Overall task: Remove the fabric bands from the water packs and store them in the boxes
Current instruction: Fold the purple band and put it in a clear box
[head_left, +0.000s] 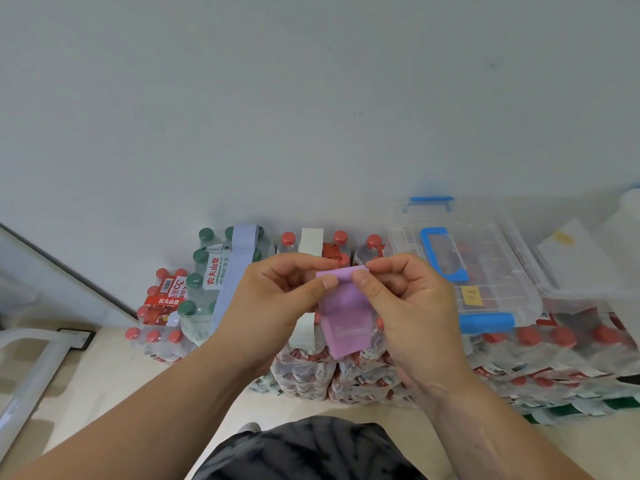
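Two hands, one purple band, pinched at its top fold.
Left hand (277,292) and right hand (401,296) each nip the purple band (343,313) between thumb and forefinger above the packs (311,368), probably folding it small for the box (464,265).

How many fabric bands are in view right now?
3: purple fabric band pinched in both hands; pale blue fabric band around the green-capped pack; white fabric band around a red-capped pack. Others may be hidden.

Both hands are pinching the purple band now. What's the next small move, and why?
Probably carry the purple band right to the clear box. The left hand and right hand pinch its top edge and it hangs free of the packs, so it looks already removed. The box lid appears shut, so it likely needs opening first.
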Demonstrator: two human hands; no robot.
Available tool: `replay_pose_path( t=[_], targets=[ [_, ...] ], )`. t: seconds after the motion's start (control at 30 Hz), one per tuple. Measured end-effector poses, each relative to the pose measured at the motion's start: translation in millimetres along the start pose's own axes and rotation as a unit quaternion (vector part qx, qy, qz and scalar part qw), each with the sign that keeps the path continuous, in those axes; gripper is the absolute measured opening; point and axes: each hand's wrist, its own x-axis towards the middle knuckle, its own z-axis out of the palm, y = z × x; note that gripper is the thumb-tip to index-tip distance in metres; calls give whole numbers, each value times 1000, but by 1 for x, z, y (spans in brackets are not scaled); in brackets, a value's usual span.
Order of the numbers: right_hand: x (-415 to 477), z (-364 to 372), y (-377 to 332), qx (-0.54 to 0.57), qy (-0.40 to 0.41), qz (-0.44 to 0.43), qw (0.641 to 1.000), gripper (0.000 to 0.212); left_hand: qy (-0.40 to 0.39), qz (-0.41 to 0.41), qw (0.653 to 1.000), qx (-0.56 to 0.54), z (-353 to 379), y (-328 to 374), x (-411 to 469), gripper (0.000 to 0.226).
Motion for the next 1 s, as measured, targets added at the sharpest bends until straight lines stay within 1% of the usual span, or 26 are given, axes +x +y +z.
replay_pose_path(
  t=[0.1, 0.17, 0.33, 0.47, 0.57, 0.73, 0.83, 1.0],
  targets=[
    [1, 0, 0, 12, -2, -4, 1000, 12, 6, 13, 999, 41, 0, -1, 0, 34],
    [-1, 1, 0, 22, -7, 2, 1000, 15, 17, 20, 998, 51, -1, -2, 0, 40],
    [-2, 2, 3, 11, 9, 7, 1000, 11, 48, 18, 998, 35, 2, -5, -1, 30],
    [-1, 0, 4, -6, -31, -2, 999, 27, 60, 5, 998, 0, 4, -6, -1, 19],
    [0, 0, 3, 0, -41, 2, 999, 32, 62, -12, 998, -4, 5, -5, 0, 11],
    [1, 2, 5, -10, -32, -6, 999, 36, 58, -50, 996, -41, 7, -5, 0, 17],
    [0, 2, 3, -34, -34, -19, 999, 35, 57, -71, 995, -50, 6, -5, 1, 13],
    [-3, 0, 0, -98, -38, -62, 993, 36, 38, -68, 996, -37, 4, -5, 2, 18]
  ],
)
